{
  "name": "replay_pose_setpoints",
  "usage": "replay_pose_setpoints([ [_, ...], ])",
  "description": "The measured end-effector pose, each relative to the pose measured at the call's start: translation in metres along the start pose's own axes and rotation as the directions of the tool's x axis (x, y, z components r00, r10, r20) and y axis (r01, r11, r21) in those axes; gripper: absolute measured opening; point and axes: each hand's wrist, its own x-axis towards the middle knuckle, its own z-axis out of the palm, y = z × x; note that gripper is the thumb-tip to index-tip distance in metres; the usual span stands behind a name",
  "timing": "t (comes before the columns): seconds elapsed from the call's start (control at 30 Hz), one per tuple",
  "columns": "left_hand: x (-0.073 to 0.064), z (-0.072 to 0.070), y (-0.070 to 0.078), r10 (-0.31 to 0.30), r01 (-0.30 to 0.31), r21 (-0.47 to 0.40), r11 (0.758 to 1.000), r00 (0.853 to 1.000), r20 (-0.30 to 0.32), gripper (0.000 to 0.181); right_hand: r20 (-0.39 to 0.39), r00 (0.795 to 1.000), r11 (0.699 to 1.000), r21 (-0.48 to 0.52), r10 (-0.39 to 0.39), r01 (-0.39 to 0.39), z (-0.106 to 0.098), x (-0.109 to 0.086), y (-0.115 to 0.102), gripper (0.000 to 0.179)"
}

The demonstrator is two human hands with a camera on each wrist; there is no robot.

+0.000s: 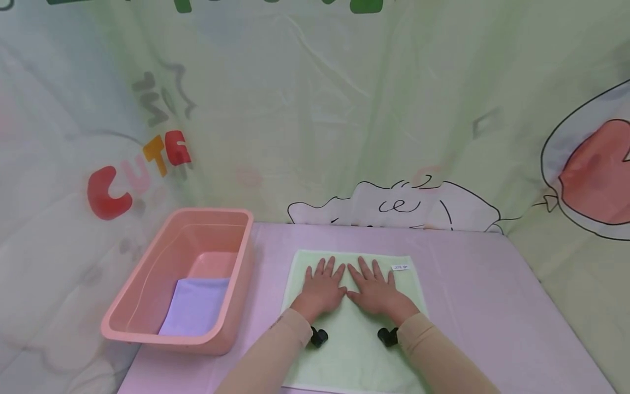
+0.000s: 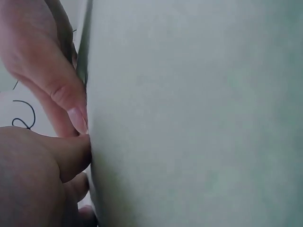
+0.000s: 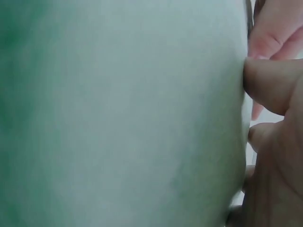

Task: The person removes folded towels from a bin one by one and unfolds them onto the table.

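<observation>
A pale green towel [image 1: 344,350] with a small white label [image 1: 400,267] near its far right corner lies spread flat in front of me. My left hand [image 1: 322,290] rests palm down on its far half, fingers straight and spread. Beside it my right hand [image 1: 378,291] lies the same way, the two thumbs almost meeting at the towel's middle. In both wrist views the green cloth [image 2: 189,113] fills most of the picture, with the thumb and fingertips [image 3: 267,82] against its surface.
At the left stands a pink plastic basin [image 1: 236,284] with a folded lilac cloth [image 1: 197,306] inside. The table has a light purple cover [image 1: 472,306]. A printed curtain [image 1: 320,109] hangs right behind the table's far edge and along both sides.
</observation>
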Motion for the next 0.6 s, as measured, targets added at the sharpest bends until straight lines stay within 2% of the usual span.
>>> replay_pose_setpoints([
  [0.23, -0.001, 0.000, -0.008, 0.000, 0.000, -0.033, 0.999, 1.000, 0.000, 0.069, 0.008, 1.000, 1.000, -0.012, 0.026, -0.026, 0.000, 0.001, 0.009, 0.089],
  [0.6, 0.002, -0.002, -0.019, -0.008, 0.009, -0.075, 0.997, 1.000, 0.007, 0.073, 0.003, 0.997, 0.997, 0.013, 0.078, -0.078, -0.010, -0.003, 0.021, 0.095],
])
